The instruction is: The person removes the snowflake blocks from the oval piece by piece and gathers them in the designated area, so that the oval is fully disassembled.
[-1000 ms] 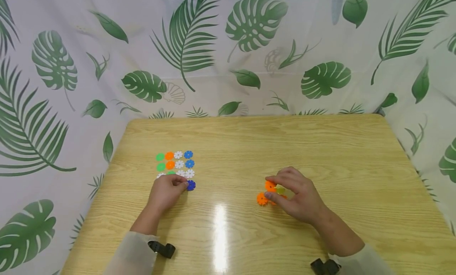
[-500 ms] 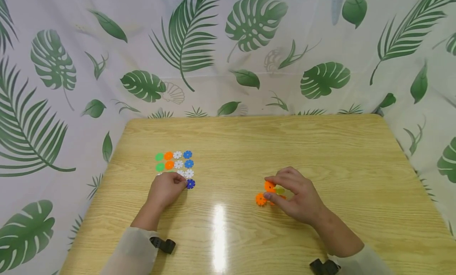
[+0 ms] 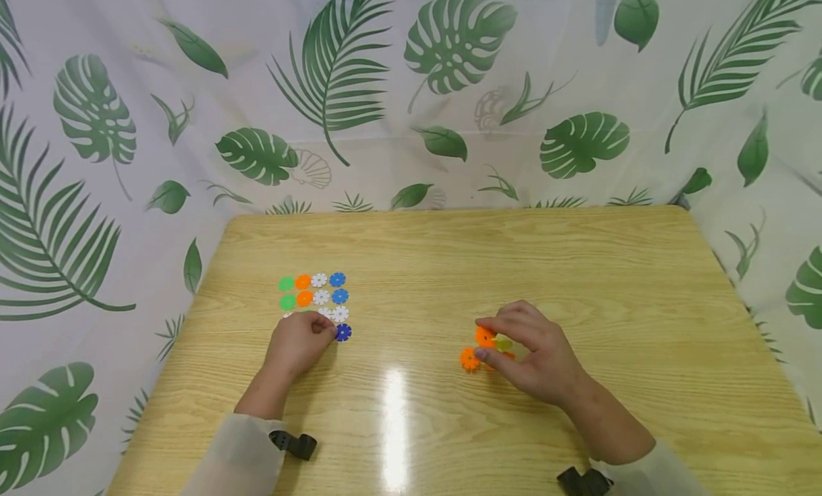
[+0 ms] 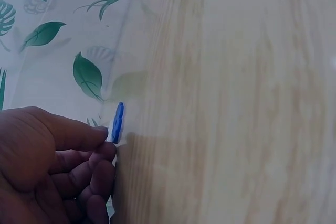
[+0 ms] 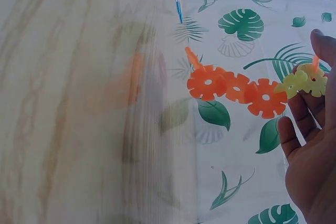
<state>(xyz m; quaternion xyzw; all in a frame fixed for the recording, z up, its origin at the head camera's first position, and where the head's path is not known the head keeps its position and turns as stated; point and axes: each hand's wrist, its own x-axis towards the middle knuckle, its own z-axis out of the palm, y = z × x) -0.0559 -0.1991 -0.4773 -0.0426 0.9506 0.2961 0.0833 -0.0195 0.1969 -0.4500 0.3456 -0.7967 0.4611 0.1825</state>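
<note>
Left hand [image 3: 297, 345] pinches the dark-blue disc [image 3: 344, 332] by the edge facing it, leaving the far rim exposed, probably for access. Flat discs [image 3: 305, 298] sit in rows just beyond that hand on the bench [image 3: 411, 267], likely for easy picking. Right hand [image 3: 538, 347]: thumb and fingers curved round the linked orange-and-yellow discs [image 5: 254, 100], presumably steadying them; exact contact unclear.

Your head camera looks forward and down from above your side of the table [image 3: 411, 260], far enough back to frame your left hand [image 3: 297, 344], your right hand [image 3: 539, 353] and the leaf-printed cloth [image 3: 375, 150] beyond. Your left wrist camera sits close and low, turned sideways, sharing the dark blue disc [image 3: 344, 332] with the head view. Your right wrist camera, likewise close and sideways, shares the orange discs [image 3: 469, 360] with it and catches your left hand at its top edge.
</note>
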